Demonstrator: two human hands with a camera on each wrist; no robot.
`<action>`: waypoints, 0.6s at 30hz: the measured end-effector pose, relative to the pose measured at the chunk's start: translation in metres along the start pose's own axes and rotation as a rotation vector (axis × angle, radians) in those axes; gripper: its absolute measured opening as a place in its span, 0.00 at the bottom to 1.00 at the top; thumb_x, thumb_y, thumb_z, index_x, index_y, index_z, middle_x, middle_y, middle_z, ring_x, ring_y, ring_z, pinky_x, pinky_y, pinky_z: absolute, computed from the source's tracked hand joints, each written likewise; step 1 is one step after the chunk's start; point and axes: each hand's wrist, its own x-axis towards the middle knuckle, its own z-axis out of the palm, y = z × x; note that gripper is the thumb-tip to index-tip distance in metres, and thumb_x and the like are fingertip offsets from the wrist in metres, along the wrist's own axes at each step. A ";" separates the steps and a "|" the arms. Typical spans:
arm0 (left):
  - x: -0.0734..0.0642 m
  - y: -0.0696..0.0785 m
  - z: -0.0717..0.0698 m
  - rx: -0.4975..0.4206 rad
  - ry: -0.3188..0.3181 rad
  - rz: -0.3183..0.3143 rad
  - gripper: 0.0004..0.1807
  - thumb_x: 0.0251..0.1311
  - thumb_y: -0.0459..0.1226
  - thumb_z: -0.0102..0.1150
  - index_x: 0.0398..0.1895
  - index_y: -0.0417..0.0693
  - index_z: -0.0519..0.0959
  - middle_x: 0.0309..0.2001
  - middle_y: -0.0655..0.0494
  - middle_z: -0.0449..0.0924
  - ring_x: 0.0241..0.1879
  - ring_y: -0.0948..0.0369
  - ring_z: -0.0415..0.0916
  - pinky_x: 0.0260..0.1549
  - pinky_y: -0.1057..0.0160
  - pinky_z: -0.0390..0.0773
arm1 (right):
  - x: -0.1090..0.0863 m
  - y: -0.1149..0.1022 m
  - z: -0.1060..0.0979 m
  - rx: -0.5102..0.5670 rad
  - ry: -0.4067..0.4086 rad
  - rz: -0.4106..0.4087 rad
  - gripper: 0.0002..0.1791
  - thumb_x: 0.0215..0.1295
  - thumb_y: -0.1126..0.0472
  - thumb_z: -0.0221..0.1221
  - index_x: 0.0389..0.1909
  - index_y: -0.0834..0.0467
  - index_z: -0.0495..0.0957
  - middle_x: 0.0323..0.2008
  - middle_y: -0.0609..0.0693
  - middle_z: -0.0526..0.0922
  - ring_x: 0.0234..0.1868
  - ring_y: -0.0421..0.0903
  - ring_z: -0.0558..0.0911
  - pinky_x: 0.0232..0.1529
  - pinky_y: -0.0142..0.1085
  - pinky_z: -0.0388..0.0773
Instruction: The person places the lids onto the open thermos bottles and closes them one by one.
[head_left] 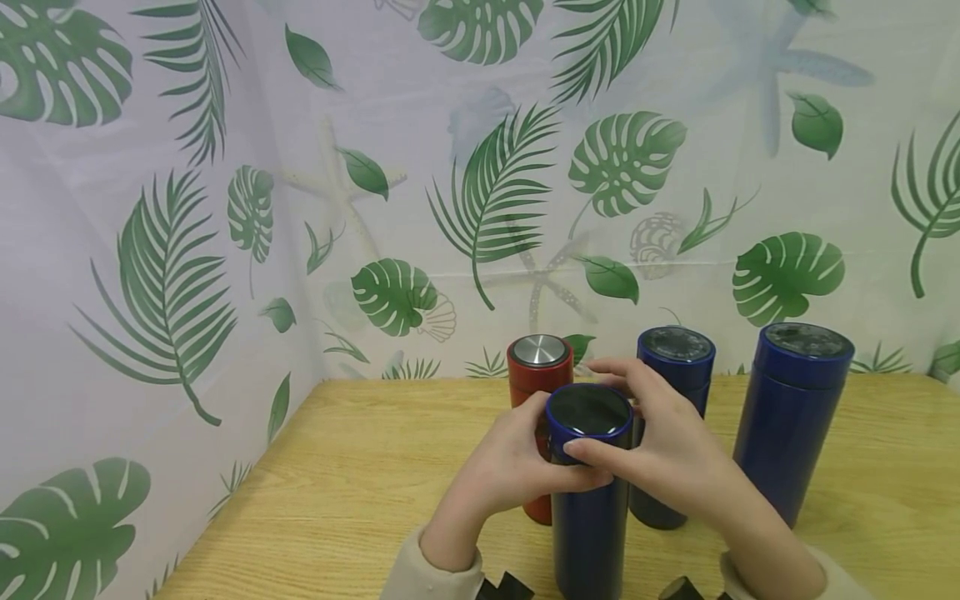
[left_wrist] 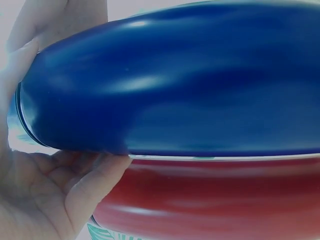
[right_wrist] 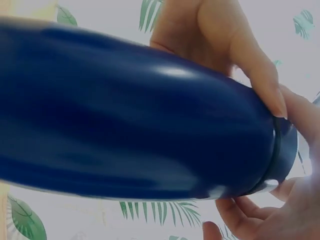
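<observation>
A blue cylindrical thermos flask point(head_left: 588, 537) stands upright on the table at front, its glossy dark-topped lid point(head_left: 589, 410) facing up. My left hand point(head_left: 506, 458) grips it just under the lid, thumb across the front. From the other side, my right hand point(head_left: 667, 437) holds the lid, thumb in front and fingers behind. In the right wrist view the seam under the lid point(right_wrist: 286, 152) shows close to the left thumb. Behind the left hand is a red thermos flask point(head_left: 538, 379) with a silver top, partly hidden.
Behind the right hand stands a second blue flask point(head_left: 671, 367), partly covered by it. Farther right is another blue flask point(head_left: 791, 425). All are on a wood-grain table point(head_left: 360, 475), backed by a white leaf-print cloth point(head_left: 405, 217).
</observation>
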 end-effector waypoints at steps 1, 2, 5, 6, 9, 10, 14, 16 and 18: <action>0.000 0.000 0.000 0.005 0.002 0.002 0.28 0.41 0.39 0.69 0.48 0.50 0.69 0.38 0.63 0.76 0.34 0.67 0.74 0.34 0.67 0.73 | 0.000 0.000 0.001 -0.004 0.006 0.001 0.36 0.44 0.53 0.68 0.55 0.55 0.64 0.45 0.52 0.74 0.45 0.48 0.73 0.42 0.48 0.70; 0.000 0.000 0.000 0.010 0.003 0.003 0.28 0.41 0.39 0.69 0.48 0.50 0.69 0.38 0.63 0.76 0.34 0.67 0.74 0.34 0.67 0.73 | 0.000 0.000 0.001 -0.007 0.008 0.005 0.36 0.44 0.52 0.68 0.55 0.55 0.64 0.44 0.51 0.73 0.44 0.47 0.73 0.41 0.47 0.70; 0.000 -0.001 -0.001 0.020 0.004 0.003 0.28 0.41 0.40 0.69 0.48 0.50 0.69 0.38 0.63 0.76 0.34 0.67 0.74 0.34 0.67 0.72 | 0.000 0.001 0.001 0.010 -0.021 0.002 0.36 0.46 0.52 0.67 0.56 0.55 0.62 0.45 0.52 0.72 0.44 0.48 0.74 0.41 0.47 0.70; 0.000 -0.001 -0.001 0.018 0.000 0.005 0.28 0.41 0.40 0.69 0.49 0.50 0.69 0.38 0.63 0.76 0.34 0.67 0.74 0.34 0.67 0.73 | 0.000 0.001 0.000 0.013 -0.038 -0.002 0.35 0.48 0.53 0.66 0.56 0.55 0.61 0.47 0.52 0.72 0.45 0.48 0.73 0.42 0.48 0.70; 0.000 -0.001 -0.001 0.008 -0.011 0.016 0.29 0.42 0.40 0.68 0.50 0.51 0.69 0.38 0.62 0.76 0.33 0.67 0.74 0.33 0.67 0.73 | -0.001 0.003 -0.003 0.044 -0.093 -0.040 0.33 0.53 0.56 0.62 0.58 0.55 0.59 0.51 0.54 0.71 0.49 0.51 0.72 0.42 0.51 0.69; 0.000 -0.001 -0.001 0.006 -0.014 0.020 0.29 0.42 0.40 0.68 0.50 0.50 0.69 0.38 0.62 0.76 0.33 0.67 0.74 0.33 0.67 0.73 | -0.001 0.003 -0.003 0.056 -0.107 -0.057 0.32 0.54 0.58 0.61 0.59 0.55 0.58 0.52 0.55 0.70 0.50 0.52 0.72 0.41 0.51 0.69; 0.000 -0.001 -0.001 0.019 -0.015 0.029 0.29 0.42 0.39 0.68 0.50 0.49 0.69 0.37 0.62 0.76 0.31 0.67 0.73 0.31 0.67 0.74 | -0.001 0.004 -0.005 0.087 -0.124 -0.108 0.31 0.56 0.61 0.59 0.59 0.54 0.58 0.52 0.54 0.71 0.50 0.50 0.72 0.40 0.51 0.69; 0.000 -0.001 -0.002 0.033 -0.011 0.027 0.29 0.42 0.39 0.68 0.50 0.49 0.69 0.36 0.62 0.76 0.30 0.67 0.73 0.30 0.67 0.74 | -0.001 0.004 -0.005 0.097 -0.120 -0.113 0.30 0.56 0.62 0.59 0.59 0.54 0.58 0.51 0.53 0.72 0.49 0.49 0.73 0.41 0.50 0.69; 0.000 -0.001 -0.002 0.041 -0.006 0.024 0.28 0.42 0.40 0.68 0.49 0.49 0.69 0.35 0.62 0.76 0.29 0.67 0.73 0.30 0.67 0.74 | -0.001 0.004 -0.005 0.091 -0.109 -0.105 0.31 0.55 0.61 0.60 0.58 0.54 0.58 0.50 0.52 0.73 0.48 0.48 0.73 0.41 0.49 0.69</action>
